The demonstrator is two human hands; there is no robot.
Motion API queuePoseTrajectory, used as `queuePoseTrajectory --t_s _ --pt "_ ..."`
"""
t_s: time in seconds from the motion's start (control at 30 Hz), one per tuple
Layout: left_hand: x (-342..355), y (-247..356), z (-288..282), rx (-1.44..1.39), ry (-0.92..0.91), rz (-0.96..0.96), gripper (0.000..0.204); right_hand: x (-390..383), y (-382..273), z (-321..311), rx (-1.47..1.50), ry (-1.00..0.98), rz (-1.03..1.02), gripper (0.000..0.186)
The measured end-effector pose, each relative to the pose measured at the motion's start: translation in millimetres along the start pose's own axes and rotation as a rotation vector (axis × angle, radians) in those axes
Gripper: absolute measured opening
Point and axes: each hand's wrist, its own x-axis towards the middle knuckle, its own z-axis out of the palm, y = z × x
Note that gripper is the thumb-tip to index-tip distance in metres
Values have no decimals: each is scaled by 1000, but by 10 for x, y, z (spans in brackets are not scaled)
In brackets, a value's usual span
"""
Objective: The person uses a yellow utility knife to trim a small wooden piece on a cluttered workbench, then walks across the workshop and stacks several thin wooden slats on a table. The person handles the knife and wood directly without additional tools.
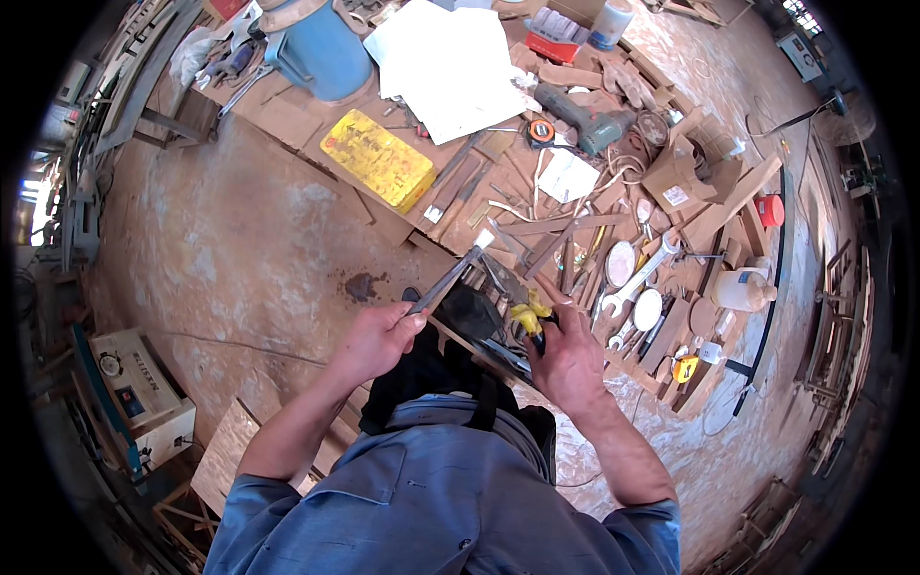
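Note:
My left hand [376, 337] is closed round the near end of a long, slim grey metal bar [447, 282]. The bar slants up and away, and its far tip is bright; whether it is a file or a chisel I cannot tell. To the right, my right hand [569, 362] has its fingers curled at a yellow-and-black tool [530, 316], perhaps pliers, partly hidden by the fingers. Both hands are over the near edge of the workbench, by an open drawer [513, 362] with a dark object [470, 311] in it.
On the cluttered bench lie a yellow box [377, 158], white paper sheets [450, 72], a green power tool [589, 123], a tape measure [540, 132] and a large wrench [640, 278]. A blue bucket [321, 53] stands at the far left; a white bottle [743, 290] stands right.

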Motion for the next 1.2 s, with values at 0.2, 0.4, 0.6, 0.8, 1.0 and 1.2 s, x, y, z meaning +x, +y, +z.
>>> queuePoseTrajectory --t_s 0.2,0.4,0.6,0.8,1.0,1.2 --pt "29 -91 -67 -122 -12 71 25 -90 198 -57 1010 -463 387 29" --pt "29 4 -81 -123 -37 76 27 -61 235 -98 1875 -739 561 34" --pt "9 60 -103 -161 -115 69 30 -26 267 -72 2054 -831 481 38" --pt "25 27 -119 -176 -150 51 31 -61 352 -8 2149 -861 474 30" --pt "40 6 -123 -205 -185 10 30 -83 359 16 2177 -859 473 30" --pt "43 19 -128 -196 -219 -21 29 -102 350 41 2272 -839 491 30"
